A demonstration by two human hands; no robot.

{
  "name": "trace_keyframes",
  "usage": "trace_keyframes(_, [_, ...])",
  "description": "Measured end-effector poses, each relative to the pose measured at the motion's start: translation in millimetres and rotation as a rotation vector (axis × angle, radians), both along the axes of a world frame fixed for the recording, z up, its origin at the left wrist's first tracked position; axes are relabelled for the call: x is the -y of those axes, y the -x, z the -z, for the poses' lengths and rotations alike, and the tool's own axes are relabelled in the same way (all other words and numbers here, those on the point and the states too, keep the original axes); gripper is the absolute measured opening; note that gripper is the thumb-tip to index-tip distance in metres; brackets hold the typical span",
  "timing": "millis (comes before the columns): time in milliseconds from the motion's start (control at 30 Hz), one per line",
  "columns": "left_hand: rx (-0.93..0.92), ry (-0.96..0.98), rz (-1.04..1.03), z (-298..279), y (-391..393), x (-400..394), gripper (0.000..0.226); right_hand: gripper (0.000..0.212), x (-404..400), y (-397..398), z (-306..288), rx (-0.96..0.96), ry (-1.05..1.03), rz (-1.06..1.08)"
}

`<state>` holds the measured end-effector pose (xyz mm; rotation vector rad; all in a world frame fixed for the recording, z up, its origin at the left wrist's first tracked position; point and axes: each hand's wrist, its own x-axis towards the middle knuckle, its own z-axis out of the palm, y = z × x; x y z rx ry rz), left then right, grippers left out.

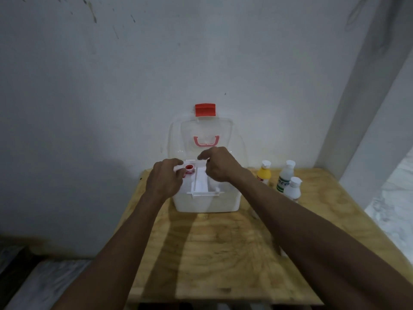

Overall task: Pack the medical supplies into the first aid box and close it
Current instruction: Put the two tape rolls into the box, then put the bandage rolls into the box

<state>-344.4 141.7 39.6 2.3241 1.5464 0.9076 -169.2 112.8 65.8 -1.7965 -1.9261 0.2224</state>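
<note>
A white first aid box (206, 203) stands at the back of the wooden table, its clear lid (178, 139) swung up against the wall with a red latch (205, 110) on top and a pink handle (206, 140). A white inner tray (202, 185) sits in the box. My left hand (164, 177) is over the tray's left side, fingers closed on a small roll with a red core (190, 168). My right hand (218, 164) hovers over the tray's right part, fingers curled, nothing visible in it.
Three bottles with white caps stand to the right of the box: a yellow one (264, 174), a white one with green print (285, 176) and a smaller white one (293, 189). The table (223, 253) ends near the wall on the left. A wall corner rises at right.
</note>
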Motion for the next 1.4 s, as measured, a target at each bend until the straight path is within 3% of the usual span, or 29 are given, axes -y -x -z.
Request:
trace_keyframes(367, [0.135,-0.184,0.108,-5.2,-35.8,87.6,0.028,0.032,120.9,-54.1,-21.7,-0.101,0.003,0.148])
trace_keyframes(467, [0.178,-0.141,0.185,8.8,-64.0,120.2,0.025,0.029,160.7,-77.1,-3.7,-0.106,0.010,0.269])
trace_keyframes(600, [0.074,-0.052,0.297,40.3,-102.5,135.7,0.027,0.026,194.0,-89.7,31.5,-0.098,0.103,0.422])
trace_keyframes(867, [0.001,0.209,0.237,62.6,-157.6,132.5,0.031,0.017,201.0,-83.9,75.4,-0.123,0.206,0.567])
trace_keyframes(1033, [-0.024,0.221,0.157,63.6,-168.6,129.5,0.019,0.029,193.4,-85.9,76.7,-0.162,0.251,0.541])
trace_keyframes(1167, [-0.052,0.246,0.151,60.4,-172.5,135.3,0.029,0.033,188.7,-88.4,80.2,-0.242,0.241,0.588])
trace_keyframes(1300, [0.036,0.259,0.144,53.7,-161.1,146.2,0.039,0.034,198.0,-89.1,73.1,-0.280,0.241,0.609])
trace_keyframes(1400, [0.172,0.163,0.170,41.6,-138.3,154.2,0.035,0.031,204.5,-84.5,55.6,-0.349,0.156,0.572])
